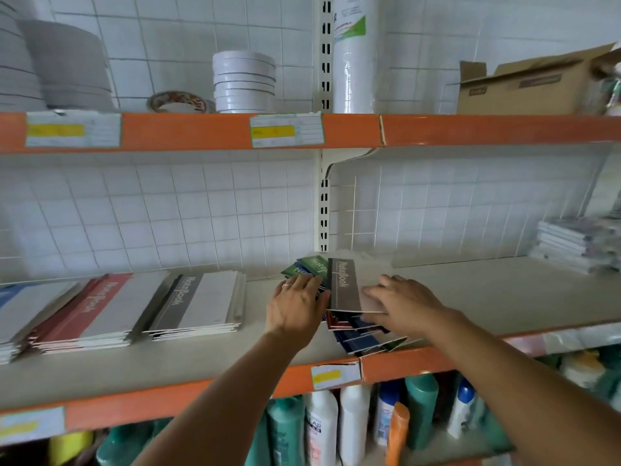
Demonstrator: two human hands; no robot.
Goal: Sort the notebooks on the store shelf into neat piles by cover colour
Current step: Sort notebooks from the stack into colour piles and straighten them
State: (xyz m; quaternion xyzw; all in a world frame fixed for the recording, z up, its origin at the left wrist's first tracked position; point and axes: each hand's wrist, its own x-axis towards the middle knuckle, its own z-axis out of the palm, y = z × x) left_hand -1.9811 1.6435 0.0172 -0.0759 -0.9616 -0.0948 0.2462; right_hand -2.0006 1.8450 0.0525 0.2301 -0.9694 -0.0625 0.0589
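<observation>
A mixed heap of notebooks (361, 334) lies on the middle shelf (235, 361), with a brown-spined notebook (344, 285) on top and green ones (314, 265) fanned out behind. My left hand (297, 304) lies flat against the heap's left side. My right hand (401, 302) rests on the brown notebook's pale cover, its thumb at the notebook's front edge. To the left stand sorted piles: a grey one (198, 302), a red one (97, 314) and a blue one (13, 311) at the frame edge.
The upper shelf carries tape rolls (243, 82), a plastic-wrapped roll (353, 55) and a cardboard box (527, 85). A wrapped stack of books (578, 245) sits at the right of the middle shelf. Bottles (339, 428) fill the shelf below.
</observation>
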